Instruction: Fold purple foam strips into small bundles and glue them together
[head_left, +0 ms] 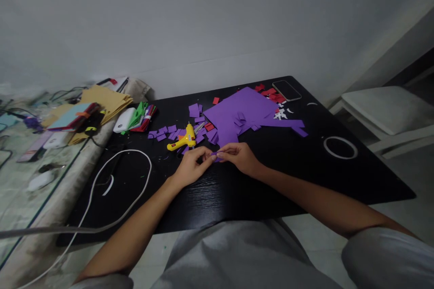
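Observation:
Between the fingertips of my left hand [194, 164] and my right hand [240, 157] is a small purple foam or paper piece [216, 157]. Both hands are closed in a pinch on it, just over the black table [217, 194]. Right behind my left hand lies a yellow glue gun [185, 139], its nozzle pointing away from me. Many purple cut pieces [162, 132] are scattered around it. Beyond my right hand spreads a large purple sheet [239, 106], with a purple strip [278, 123] reaching to the right.
Red scraps [271, 93], white scraps [280, 114] and a phone [286, 90] lie at the back right. A white ring [340, 147] rests on the right. A white cable [149, 171] loops at left. Coloured sheets [140, 117] stand back left. A white chair [393, 104] is beyond the table.

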`<state>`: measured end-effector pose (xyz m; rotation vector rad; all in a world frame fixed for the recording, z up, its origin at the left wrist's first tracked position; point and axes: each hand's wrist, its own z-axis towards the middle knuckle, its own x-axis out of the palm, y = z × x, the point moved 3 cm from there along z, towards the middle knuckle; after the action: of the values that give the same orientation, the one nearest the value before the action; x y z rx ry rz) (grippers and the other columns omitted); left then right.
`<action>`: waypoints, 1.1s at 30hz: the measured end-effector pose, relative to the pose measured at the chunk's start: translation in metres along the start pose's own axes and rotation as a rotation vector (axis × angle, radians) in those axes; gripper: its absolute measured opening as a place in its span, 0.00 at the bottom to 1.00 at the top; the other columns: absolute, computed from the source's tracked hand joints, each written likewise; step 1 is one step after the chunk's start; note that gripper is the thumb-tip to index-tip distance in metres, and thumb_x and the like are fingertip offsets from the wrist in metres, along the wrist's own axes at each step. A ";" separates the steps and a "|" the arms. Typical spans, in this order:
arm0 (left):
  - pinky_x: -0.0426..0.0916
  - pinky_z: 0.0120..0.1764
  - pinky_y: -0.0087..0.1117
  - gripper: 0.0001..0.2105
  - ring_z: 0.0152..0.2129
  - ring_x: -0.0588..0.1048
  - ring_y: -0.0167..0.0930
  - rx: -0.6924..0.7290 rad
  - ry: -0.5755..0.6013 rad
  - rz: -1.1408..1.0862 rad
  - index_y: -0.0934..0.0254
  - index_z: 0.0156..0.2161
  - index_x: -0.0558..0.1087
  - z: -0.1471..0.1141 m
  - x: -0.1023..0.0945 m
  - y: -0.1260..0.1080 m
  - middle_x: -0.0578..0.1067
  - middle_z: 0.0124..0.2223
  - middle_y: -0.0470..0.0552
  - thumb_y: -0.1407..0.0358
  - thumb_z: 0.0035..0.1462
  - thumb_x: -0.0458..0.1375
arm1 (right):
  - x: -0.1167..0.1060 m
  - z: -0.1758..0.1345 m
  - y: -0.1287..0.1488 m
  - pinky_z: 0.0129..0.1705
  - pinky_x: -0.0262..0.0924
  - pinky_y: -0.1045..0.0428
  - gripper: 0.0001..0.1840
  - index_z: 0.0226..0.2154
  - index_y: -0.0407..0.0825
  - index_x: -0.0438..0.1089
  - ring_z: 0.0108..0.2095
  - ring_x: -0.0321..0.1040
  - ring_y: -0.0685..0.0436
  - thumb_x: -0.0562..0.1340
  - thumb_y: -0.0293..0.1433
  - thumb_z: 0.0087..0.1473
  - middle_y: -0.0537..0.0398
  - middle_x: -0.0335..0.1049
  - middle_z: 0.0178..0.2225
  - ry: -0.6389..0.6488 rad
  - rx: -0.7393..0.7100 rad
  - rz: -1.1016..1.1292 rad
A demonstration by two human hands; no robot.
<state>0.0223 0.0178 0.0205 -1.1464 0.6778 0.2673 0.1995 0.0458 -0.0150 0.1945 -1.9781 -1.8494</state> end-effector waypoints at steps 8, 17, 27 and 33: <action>0.64 0.31 0.26 0.10 0.26 0.70 0.25 0.051 -0.041 0.034 0.65 0.35 0.73 0.000 -0.003 -0.002 0.73 0.28 0.46 0.61 0.64 0.57 | 0.003 0.000 -0.002 0.38 0.74 0.49 0.17 0.32 0.45 0.78 0.31 0.76 0.47 0.73 0.41 0.44 0.53 0.78 0.30 0.024 0.010 0.009; 0.65 0.31 0.27 0.10 0.26 0.71 0.26 0.042 -0.025 0.040 0.65 0.35 0.74 -0.001 -0.001 0.000 0.74 0.29 0.47 0.61 0.64 0.56 | 0.000 0.001 0.001 0.34 0.71 0.51 0.18 0.31 0.44 0.78 0.29 0.74 0.48 0.71 0.44 0.46 0.53 0.78 0.28 0.031 -0.067 -0.119; 0.65 0.31 0.27 0.11 0.26 0.71 0.27 0.047 -0.018 0.042 0.65 0.34 0.74 -0.001 -0.002 0.000 0.74 0.29 0.47 0.60 0.64 0.56 | 0.001 -0.001 -0.002 0.35 0.71 0.50 0.17 0.31 0.45 0.77 0.28 0.74 0.47 0.70 0.43 0.47 0.53 0.77 0.29 0.022 -0.067 -0.143; 0.65 0.31 0.26 0.10 0.26 0.71 0.26 0.046 -0.034 0.049 0.65 0.34 0.74 -0.001 -0.003 0.000 0.74 0.28 0.47 0.61 0.63 0.57 | 0.001 -0.003 0.002 0.37 0.69 0.50 0.16 0.32 0.45 0.76 0.29 0.74 0.47 0.70 0.41 0.48 0.53 0.77 0.29 0.024 -0.083 -0.151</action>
<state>0.0196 0.0174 0.0217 -1.0802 0.6792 0.3105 0.2001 0.0432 -0.0127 0.3480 -1.9123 -2.0086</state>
